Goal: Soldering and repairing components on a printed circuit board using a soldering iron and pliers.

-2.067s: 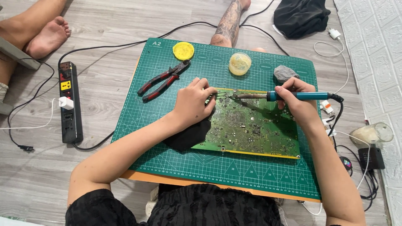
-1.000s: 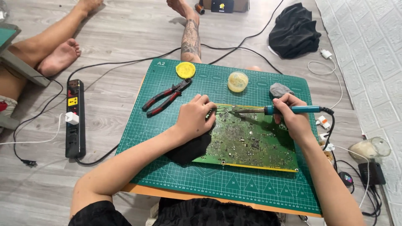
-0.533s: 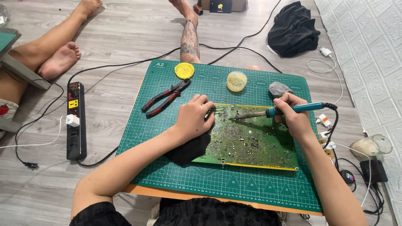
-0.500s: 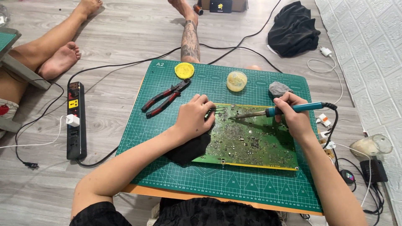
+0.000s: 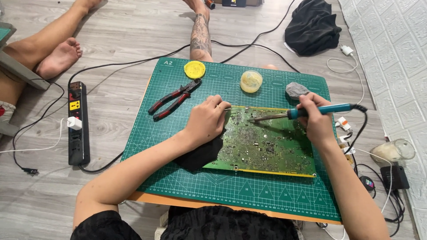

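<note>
A green circuit board [image 5: 262, 142] is seen lying on a green cutting mat [image 5: 187, 186] at the centre of the frame, spread over a grey wooden floor [image 5: 120, 35]. The left hand [image 5: 207, 121] is closed and pressed on the board's upper left edge, with something thin pinched in the fingertips; what it is cannot be told. The right hand [image 5: 315, 121] is wrapped around the blue handle of a soldering iron [image 5: 307, 111], whose tip is laid on the board near its upper middle. Compared with two seconds earlier, the iron has been angled lower and its tip drawn slightly rightward across the board, while the left hand has been kept in place; the same patch of the board appears to be worked on. Red-handled pliers [image 5: 174, 98] are placed at upper left of the mat, a yellow round lid [image 5: 194, 69] and a pale tub [image 5: 251, 81] along its top edge, and a grey lump [image 5: 296, 90] beside the right hand. A power strip [image 5: 78, 122] is seen at the left, a black cloth [image 5: 312, 26] at upper right.
</note>
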